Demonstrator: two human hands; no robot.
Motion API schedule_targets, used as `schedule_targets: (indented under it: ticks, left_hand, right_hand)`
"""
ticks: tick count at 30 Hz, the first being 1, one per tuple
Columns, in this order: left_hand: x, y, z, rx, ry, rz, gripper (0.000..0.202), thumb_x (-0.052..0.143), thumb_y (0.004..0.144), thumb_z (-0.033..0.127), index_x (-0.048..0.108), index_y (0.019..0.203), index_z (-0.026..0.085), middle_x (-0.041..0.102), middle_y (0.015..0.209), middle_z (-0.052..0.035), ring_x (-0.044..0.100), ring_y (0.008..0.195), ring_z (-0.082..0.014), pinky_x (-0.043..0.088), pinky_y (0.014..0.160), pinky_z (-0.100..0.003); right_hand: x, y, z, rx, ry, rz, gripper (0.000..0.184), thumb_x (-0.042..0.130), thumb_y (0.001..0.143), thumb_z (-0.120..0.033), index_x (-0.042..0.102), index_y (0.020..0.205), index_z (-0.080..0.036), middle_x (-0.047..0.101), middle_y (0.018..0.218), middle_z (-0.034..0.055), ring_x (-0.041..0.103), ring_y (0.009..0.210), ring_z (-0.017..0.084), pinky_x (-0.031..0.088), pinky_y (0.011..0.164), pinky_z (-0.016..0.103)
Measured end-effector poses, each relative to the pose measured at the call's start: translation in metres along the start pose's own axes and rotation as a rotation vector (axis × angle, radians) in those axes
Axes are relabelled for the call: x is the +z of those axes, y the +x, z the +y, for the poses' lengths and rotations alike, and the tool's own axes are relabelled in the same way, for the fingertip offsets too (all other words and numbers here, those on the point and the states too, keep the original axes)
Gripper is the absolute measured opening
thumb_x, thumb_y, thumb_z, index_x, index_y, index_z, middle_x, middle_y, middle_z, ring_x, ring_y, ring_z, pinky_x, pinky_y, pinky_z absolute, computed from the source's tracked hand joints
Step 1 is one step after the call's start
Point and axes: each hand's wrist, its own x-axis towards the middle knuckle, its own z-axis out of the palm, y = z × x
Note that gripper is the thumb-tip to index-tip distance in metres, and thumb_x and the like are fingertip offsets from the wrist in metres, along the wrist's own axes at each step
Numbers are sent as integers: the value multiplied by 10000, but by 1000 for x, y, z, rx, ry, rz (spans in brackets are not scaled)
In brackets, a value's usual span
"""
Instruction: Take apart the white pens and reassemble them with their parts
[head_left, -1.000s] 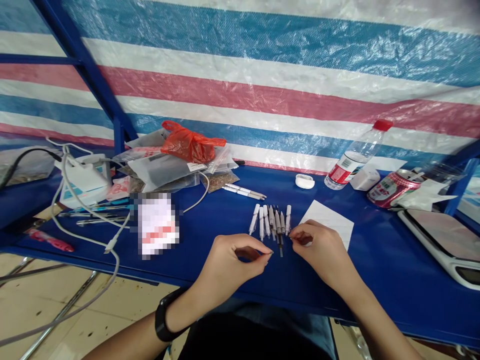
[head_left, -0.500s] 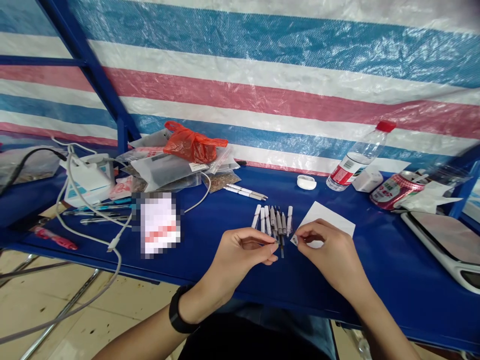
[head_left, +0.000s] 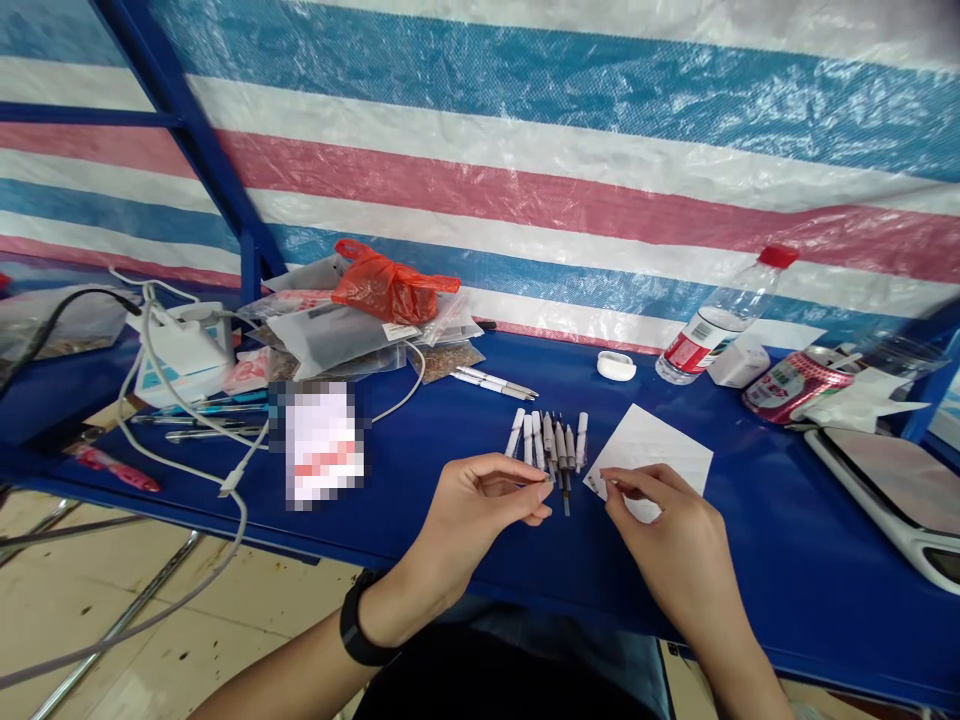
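Slim white tubes (head_left: 547, 445) lie fanned beside the left hand (head_left: 480, 495).

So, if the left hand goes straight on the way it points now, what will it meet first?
Probably the thin dark tip of a pen-like stick, just past the fingertips of the left hand. Depth is unclear, so they may already touch.
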Motion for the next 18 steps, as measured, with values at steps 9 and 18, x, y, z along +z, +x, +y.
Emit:
schedule_targets:
  ticks: [9,18]
  left_hand:
    - [-2,-1,-2,1,-23,11,307,967,586,300,772,740,118,721,608,-58,680,538,-109,567,549,-91]
    - [-3,-1,-3,-2,-24,13,336,978,567,315,773,743,115,722,617,-57,684,542,-115,570,545,-98]
  right_hand:
    - [18,-4,-3,-140,-207,66,310,466,883,-221,749,769,-161,692,702,35,678,595,176,462,519,266]
    - [24,-5,1,-82,-190,22,212,489,825,-198,690,757,-182,670,686,42,644,591,193,426,533,281]
